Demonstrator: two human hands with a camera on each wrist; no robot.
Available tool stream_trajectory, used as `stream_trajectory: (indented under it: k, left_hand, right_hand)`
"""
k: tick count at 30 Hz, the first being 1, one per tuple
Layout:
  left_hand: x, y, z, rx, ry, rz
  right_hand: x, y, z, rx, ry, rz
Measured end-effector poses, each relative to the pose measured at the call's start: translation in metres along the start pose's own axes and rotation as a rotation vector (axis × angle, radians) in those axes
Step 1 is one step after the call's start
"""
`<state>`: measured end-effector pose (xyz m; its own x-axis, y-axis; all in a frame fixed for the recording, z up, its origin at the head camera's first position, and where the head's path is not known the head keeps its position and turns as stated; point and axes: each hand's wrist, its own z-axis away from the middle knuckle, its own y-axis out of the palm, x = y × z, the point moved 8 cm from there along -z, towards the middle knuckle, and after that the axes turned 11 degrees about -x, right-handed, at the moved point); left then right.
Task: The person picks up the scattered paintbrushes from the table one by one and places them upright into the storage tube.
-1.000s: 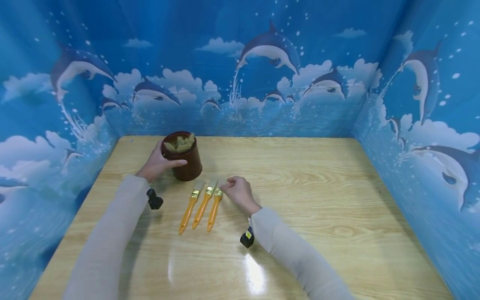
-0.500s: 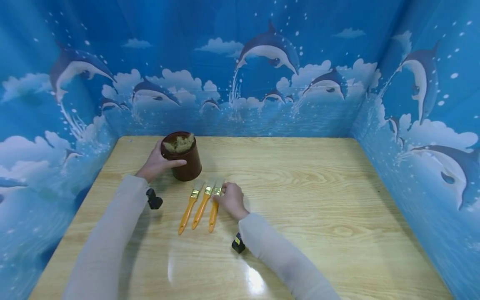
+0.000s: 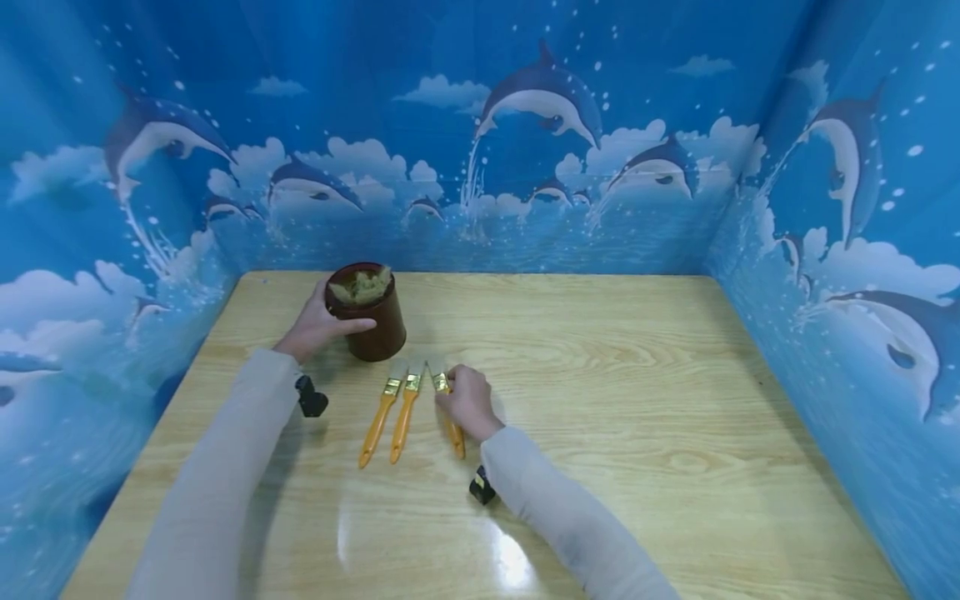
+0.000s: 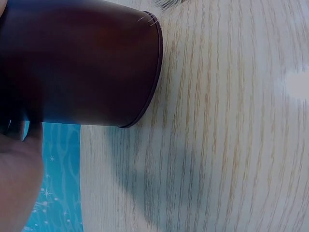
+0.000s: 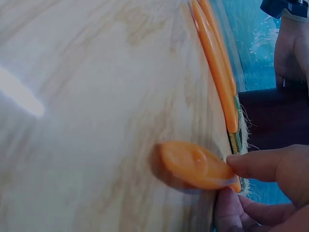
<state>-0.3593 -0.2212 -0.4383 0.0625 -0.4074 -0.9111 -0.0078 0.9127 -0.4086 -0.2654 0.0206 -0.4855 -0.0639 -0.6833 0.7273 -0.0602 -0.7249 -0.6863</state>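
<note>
My left hand holds a dark brown, round pot, its thumb across the near side. Tan, bristly material shows in the pot's mouth. The left wrist view has the pot's smooth side tilted relative to the table. On the right, my right hand pinches a flat paintbrush with an orange handle and brass-coloured ferrule. In the right wrist view, thumb and fingers grip this brush's handle, which points toward the camera. Two similar paintbrushes, one left and one middle, lie side by side, bristles toward the pot.
The wood-grain table extends to the right of the hands and toward the front. A blue curtain printed with dolphins encloses the back and both sides. Black wrist cameras hang below each sleeve.
My right hand has moved left onto the rightmost paintbrush and gripped it. That brush has turned, its handle end swinging right, away from the other two. The left hand and pot stay put.
</note>
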Motion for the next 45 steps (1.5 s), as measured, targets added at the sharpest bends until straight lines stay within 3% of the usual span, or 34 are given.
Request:
stream_trajectory:
  k: [4, 13, 21, 25, 34, 45]
  left_hand:
    - [0.000, 0.001, 0.000, 0.003, 0.004, 0.006]
    - [-0.004, 0.001, 0.002, 0.010, -0.003, -0.004]
    - [-0.030, 0.001, 0.021, 0.032, -0.016, 0.007]
    - [-0.035, 0.001, 0.026, 0.029, -0.021, -0.007]
    - [-0.034, 0.001, 0.026, 0.035, -0.014, -0.008]
    - [-0.006, 0.001, 0.004, 0.011, 0.025, -0.006]
  right_hand:
    - [-0.004, -0.002, -0.001, 0.032, 0.037, 0.003]
    - [-0.015, -0.022, -0.009, 0.011, 0.096, -0.059]
    - [-0.014, -0.049, -0.028, 0.008, 0.186, -0.170]
    - [-0.005, -0.062, -0.036, 0.027, 0.193, -0.225]
    - [0.025, -0.085, -0.051, -0.008, 0.092, -0.363]
    - [0.088, -0.121, -0.063, -0.139, -0.172, -0.424]
